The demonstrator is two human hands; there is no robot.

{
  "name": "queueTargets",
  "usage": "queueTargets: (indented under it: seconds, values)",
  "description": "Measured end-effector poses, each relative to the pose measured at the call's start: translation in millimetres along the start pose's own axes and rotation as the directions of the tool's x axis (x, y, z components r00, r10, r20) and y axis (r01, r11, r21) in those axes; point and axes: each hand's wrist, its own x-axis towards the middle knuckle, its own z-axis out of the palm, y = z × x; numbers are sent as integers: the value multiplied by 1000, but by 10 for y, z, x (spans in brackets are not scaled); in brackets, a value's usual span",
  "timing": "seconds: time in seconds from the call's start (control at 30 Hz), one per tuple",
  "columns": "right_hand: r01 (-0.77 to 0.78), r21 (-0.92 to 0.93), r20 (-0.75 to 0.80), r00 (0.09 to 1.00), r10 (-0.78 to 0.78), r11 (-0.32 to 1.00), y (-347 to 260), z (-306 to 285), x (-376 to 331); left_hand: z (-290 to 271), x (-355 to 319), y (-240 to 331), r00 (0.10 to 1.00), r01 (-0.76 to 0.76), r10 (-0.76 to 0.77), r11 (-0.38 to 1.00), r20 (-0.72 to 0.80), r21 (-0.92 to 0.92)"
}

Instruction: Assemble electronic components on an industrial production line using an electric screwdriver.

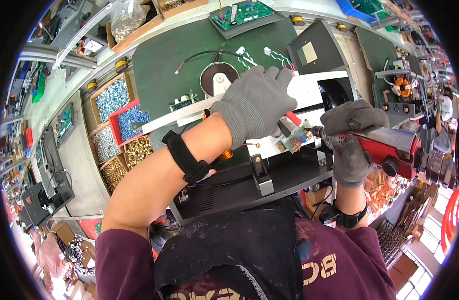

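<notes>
Assembly bench in a crowded workshop; dark green mat (174, 60) covers the work surface, other stations visible along the rim of the view. A black metal chassis (269, 182) sits in front of the person, with a white panel (309, 92) across its top. Left of it, a row of cardboard bins (120, 131) holds silver, blue and brass screws. A green circuit board (242, 14) lies in a tray at the far edge. Right hand (350, 145), grey-gloved, is wrapped closed around a red electric screwdriver (394, 145); its bit meets a small green circuit board (295, 140) mounted on the chassis. Left hand (257, 102), gloved, lies flat with fingers together, pressing on the white panel just beside that small board.
</notes>
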Motion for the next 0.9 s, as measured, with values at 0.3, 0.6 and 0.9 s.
queueTargets:
  seconds: [0.3,0.6,0.9]
  values:
    - [-314,-104,-198,936,290,944,-205,88,-46,20,1,20,1000,5,-5,997,-4,-71]
    - [-212,-138,18,976,217,967,-226,-11,77,-221,39,100,997,-47,45,998,-62,-38]
    - [-412,142,-149,890,431,900,-300,-13,4,-131,-14,203,996,-86,84,994,31,74]
